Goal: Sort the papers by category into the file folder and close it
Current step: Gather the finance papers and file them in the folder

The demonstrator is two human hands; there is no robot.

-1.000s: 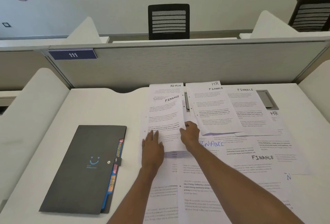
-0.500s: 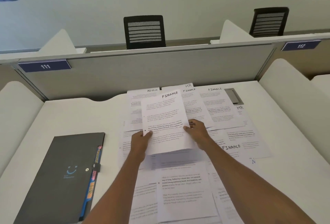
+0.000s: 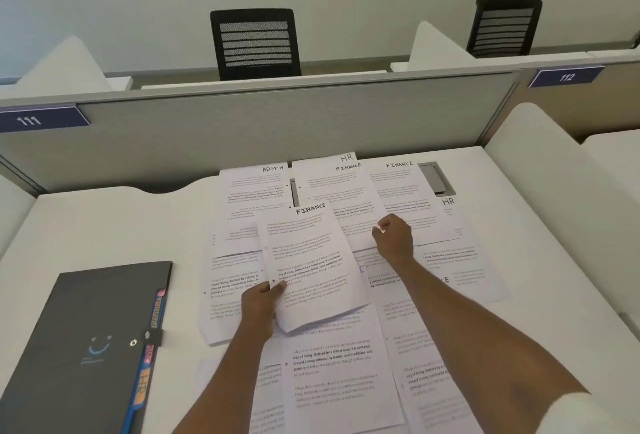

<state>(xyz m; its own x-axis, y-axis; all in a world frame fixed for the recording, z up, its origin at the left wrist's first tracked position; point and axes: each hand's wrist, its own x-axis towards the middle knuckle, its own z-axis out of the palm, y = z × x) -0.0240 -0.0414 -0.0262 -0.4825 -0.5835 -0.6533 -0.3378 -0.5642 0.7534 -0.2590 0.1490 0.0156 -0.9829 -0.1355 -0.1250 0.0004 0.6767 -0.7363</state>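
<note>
On the white desk [image 3: 104,225], a closed dark grey file folder [image 3: 86,329] lies left of scattered white printed papers [image 3: 346,381]. The left hand [image 3: 259,309] pinches the lower-left edge of a thin, floppy FINANCE sheet [image 3: 311,260], which likely sags unless held at both sides. The right hand [image 3: 394,239] curls nearby, grip unclear.

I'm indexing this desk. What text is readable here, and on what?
"111": left partition sign
"112": right partition sign
"ADMIN": back-left sheet
"HR": rearmost sheet; right sheet
"FINANCE": held sheet in left hand; back-middle sheet; back-right sheet
"HR": folder tab
Body print, other tabs: too small.
</note>
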